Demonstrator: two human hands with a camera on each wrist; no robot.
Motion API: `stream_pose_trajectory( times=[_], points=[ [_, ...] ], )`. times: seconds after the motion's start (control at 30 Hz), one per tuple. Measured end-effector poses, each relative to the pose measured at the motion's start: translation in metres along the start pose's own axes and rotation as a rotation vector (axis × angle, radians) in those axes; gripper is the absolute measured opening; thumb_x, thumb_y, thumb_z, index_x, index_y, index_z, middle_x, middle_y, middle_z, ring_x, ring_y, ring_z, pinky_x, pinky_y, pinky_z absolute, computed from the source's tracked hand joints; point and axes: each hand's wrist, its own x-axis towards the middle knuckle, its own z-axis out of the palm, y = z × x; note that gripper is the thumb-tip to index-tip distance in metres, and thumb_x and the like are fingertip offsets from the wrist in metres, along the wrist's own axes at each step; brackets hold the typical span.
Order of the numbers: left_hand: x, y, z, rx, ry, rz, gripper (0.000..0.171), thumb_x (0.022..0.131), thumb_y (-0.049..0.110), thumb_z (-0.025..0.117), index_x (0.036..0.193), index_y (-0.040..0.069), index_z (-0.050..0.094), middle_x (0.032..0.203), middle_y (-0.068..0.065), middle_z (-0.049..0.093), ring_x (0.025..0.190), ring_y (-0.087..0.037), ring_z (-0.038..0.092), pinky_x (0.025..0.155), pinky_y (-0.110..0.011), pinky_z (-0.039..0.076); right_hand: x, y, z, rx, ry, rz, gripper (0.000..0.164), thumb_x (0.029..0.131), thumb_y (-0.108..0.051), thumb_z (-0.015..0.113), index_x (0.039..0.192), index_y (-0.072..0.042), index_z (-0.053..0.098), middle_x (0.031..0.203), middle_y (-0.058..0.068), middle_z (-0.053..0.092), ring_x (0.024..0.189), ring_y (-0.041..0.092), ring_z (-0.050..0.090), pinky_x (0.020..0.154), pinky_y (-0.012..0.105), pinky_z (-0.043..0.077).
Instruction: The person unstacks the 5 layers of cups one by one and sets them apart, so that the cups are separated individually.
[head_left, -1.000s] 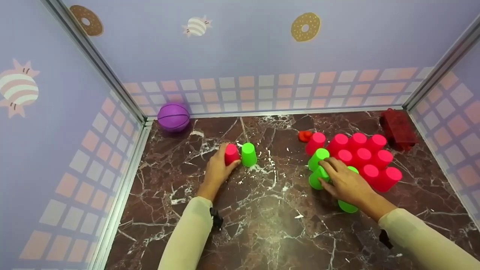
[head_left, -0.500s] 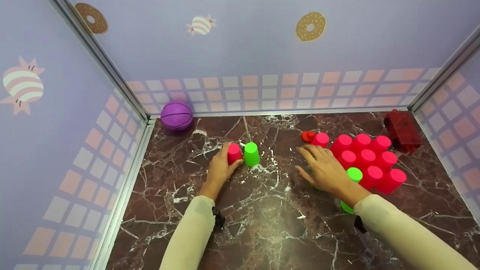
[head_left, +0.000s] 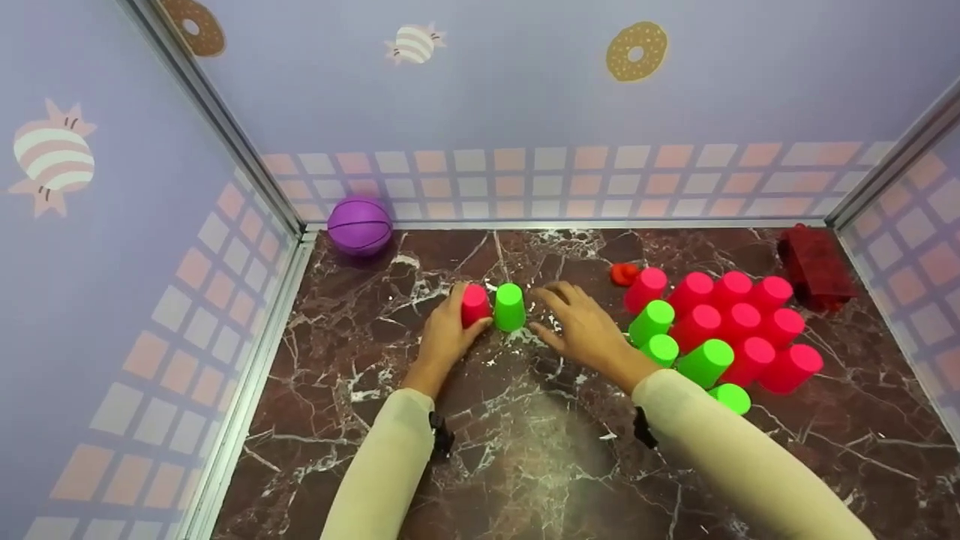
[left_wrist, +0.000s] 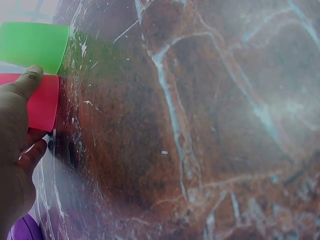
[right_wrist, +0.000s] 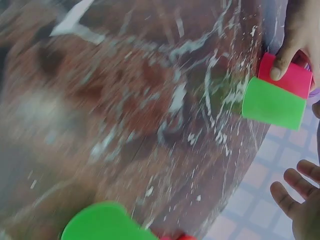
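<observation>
My left hand (head_left: 444, 335) holds an upside-down pink cup (head_left: 474, 303) on the marbled tabletop, its thumb against the near side. A green cup (head_left: 510, 309) stands upside down just to the right of it. In the left wrist view the thumb lies along the pink cup (left_wrist: 46, 102), beside the green cup (left_wrist: 35, 44). My right hand (head_left: 592, 330) hovers to the right of that green cup, fingers spread and apart from it. The right wrist view shows the right hand's loose fingers (right_wrist: 299, 186) with nothing in them, and the green cup (right_wrist: 274, 104) close by.
Several upturned pink cups (head_left: 742, 322) cluster at the right, with several green cups (head_left: 706, 363) along their left side. A small red object (head_left: 622, 274) lies behind them. A dark red block (head_left: 816, 266) and a purple ball (head_left: 360, 226) sit near the back corners.
My right hand has let go of a green cup in the right cluster and moved left to beside the lone green cup. The left hand keeps its hold on the pink cup.
</observation>
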Motion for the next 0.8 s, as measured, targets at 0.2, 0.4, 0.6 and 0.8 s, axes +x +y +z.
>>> stream_pose_trajectory(
  times=[0.2, 0.4, 0.6, 0.8],
  points=[
    [0.002, 0.001, 0.001, 0.003, -0.006, 0.014, 0.074, 0.094, 0.035, 0.088, 0.152, 0.010, 0.049, 0.131, -0.027, 0.074, 0.117, -0.048, 0.075, 0.103, -0.061, 0.062, 0.014, -0.008, 0.017, 0.079, -0.013, 0.089, 0.059, 0.104, -0.035, 0.079, 0.156, -0.014, 0.060, 0.149, 0.021, 0.063, 0.133, 0.044, 0.067, 0.110, 0.061, 0.059],
    [0.001, 0.001, 0.001, 0.007, 0.001, 0.022, 0.075, 0.094, 0.032, 0.090, 0.153, 0.009, 0.049, 0.129, -0.028, 0.075, 0.115, -0.048, 0.076, 0.101, -0.062, 0.062, 0.027, -0.014, 0.030, 0.120, -0.038, 0.093, 0.060, 0.103, -0.031, 0.080, 0.157, -0.014, 0.059, 0.151, 0.024, 0.061, 0.136, 0.046, 0.065, 0.114, 0.062, 0.056],
    [0.000, -0.002, -0.001, 0.011, 0.002, 0.018, 0.073, 0.094, 0.033, 0.089, 0.152, 0.009, 0.050, 0.128, -0.027, 0.075, 0.114, -0.049, 0.076, 0.100, -0.062, 0.063, 0.035, -0.016, 0.042, 0.136, -0.048, 0.092, 0.056, 0.103, -0.026, 0.080, 0.154, -0.010, 0.062, 0.146, 0.023, 0.064, 0.125, 0.044, 0.070, 0.111, 0.060, 0.059],
    [-0.001, -0.001, -0.002, 0.020, 0.002, 0.020, 0.074, 0.094, 0.035, 0.089, 0.151, 0.008, 0.050, 0.128, -0.027, 0.075, 0.114, -0.048, 0.076, 0.099, -0.062, 0.063, 0.039, -0.016, 0.050, 0.148, -0.018, 0.084, 0.046, 0.104, -0.023, 0.079, 0.145, -0.007, 0.065, 0.138, 0.021, 0.067, 0.114, 0.044, 0.075, 0.102, 0.059, 0.063]
  ],
)
